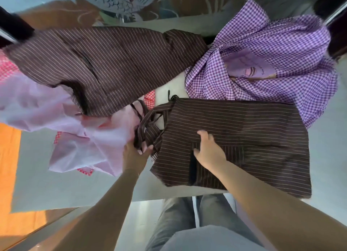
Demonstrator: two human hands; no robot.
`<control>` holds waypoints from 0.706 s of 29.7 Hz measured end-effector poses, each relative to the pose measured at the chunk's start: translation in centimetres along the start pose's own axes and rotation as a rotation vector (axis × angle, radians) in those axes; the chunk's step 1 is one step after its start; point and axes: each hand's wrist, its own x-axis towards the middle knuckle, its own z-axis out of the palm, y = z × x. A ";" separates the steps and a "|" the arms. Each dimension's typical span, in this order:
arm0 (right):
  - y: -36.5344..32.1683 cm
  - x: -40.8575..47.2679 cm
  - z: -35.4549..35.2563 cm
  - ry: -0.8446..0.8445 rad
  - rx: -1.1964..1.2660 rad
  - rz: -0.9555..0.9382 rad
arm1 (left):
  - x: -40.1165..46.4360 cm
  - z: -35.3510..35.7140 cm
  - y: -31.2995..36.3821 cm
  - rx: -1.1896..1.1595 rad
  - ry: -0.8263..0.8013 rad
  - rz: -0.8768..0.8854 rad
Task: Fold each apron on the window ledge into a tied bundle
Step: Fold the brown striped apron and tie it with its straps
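A brown pinstriped apron (pixel 244 138) lies folded into a rough rectangle on the pale window ledge (pixel 176 85), right in front of me. My right hand (pixel 208 149) rests on its left part, fingers curled over the cloth at a fold. My left hand (pixel 135 153) grips the apron's bunched brown straps (pixel 148 130) at its left edge. A second brown pinstriped apron (pixel 105 66) lies spread out farther back on the left. A purple gingham apron (pixel 272 66) lies crumpled at the back right.
A pale pink cloth with red gingham trim (pixel 78 138) hangs over the ledge's left front. Window glass (pixel 131 8) runs along the back. An orange floor (pixel 9 175) shows at the lower left. My grey trouser legs (pixel 180 222) stand below the ledge's front edge.
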 end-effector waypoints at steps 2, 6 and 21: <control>-1.8 0.0 1.4 -0.087 0.135 -0.027 | 0.2 -0.5 1.3 -0.086 -0.071 -0.008; -2.8 0.8 2.6 -0.199 0.364 0.139 | 1.6 -1.9 3.3 -0.454 -0.230 -0.205; -2.7 0.3 2.5 -0.122 0.295 0.224 | 10.4 -16.8 7.1 -0.701 -0.032 0.048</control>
